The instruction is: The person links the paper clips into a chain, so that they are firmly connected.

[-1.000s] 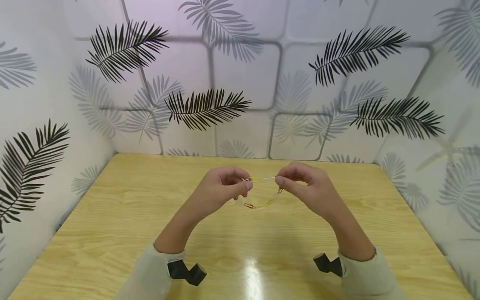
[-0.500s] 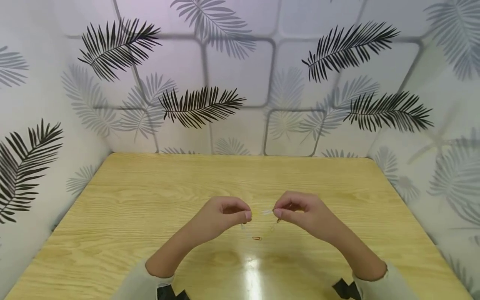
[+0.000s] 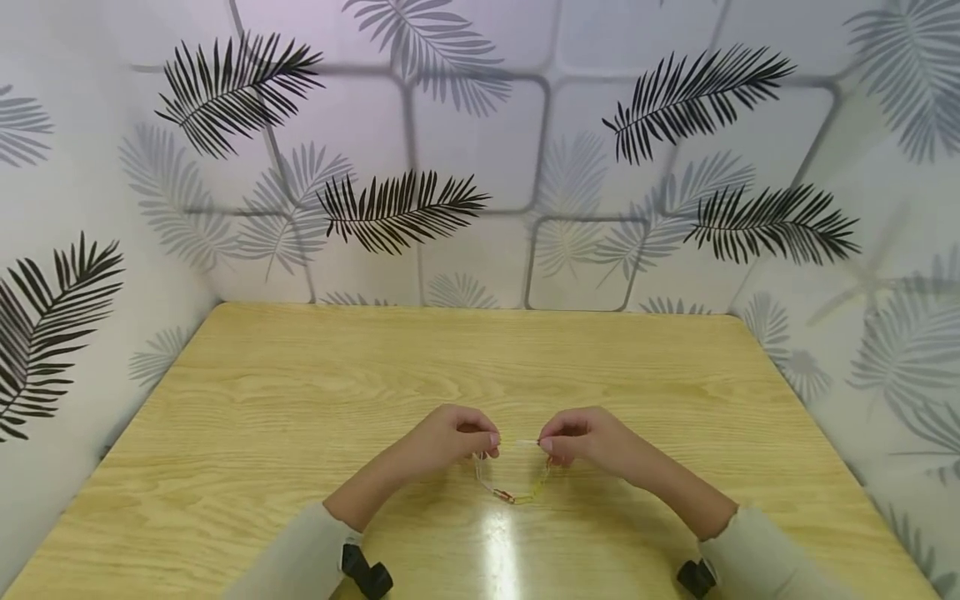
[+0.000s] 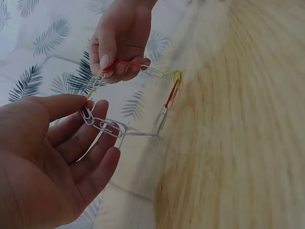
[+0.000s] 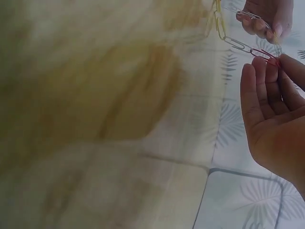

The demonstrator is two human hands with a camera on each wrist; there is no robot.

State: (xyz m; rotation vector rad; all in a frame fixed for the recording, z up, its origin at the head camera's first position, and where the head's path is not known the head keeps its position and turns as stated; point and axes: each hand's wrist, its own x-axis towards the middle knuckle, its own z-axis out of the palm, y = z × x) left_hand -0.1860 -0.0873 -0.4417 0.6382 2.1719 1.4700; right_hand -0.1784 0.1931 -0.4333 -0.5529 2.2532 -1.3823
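A chain of linked paper clips (image 3: 517, 493), silver, red and yellow, sags in a loop between my two hands just above the wooden table (image 3: 300, 375). My left hand (image 3: 491, 442) pinches one end, where silver clips (image 4: 102, 125) lie against its fingertips in the left wrist view. The other end, a red clip (image 4: 126, 64), is pinched by my right hand (image 3: 546, 444). The right wrist view shows that red clip (image 5: 264, 55) at my right fingers (image 5: 267, 95), with the left hand (image 5: 264, 16) above it. The loop's lowest clips hang at or just over the tabletop.
The table sits in a booth whose back and side walls (image 3: 480, 167) carry a palm leaf pattern. A bright glare patch (image 3: 502, 550) lies on the wood near the front edge. Black wrist mounts (image 3: 367, 575) show at both sleeves.
Both hands have come down toward the tabletop and nearer to me, still pinching the chain's ends. The hanging loop now reaches the table surface or close to it.
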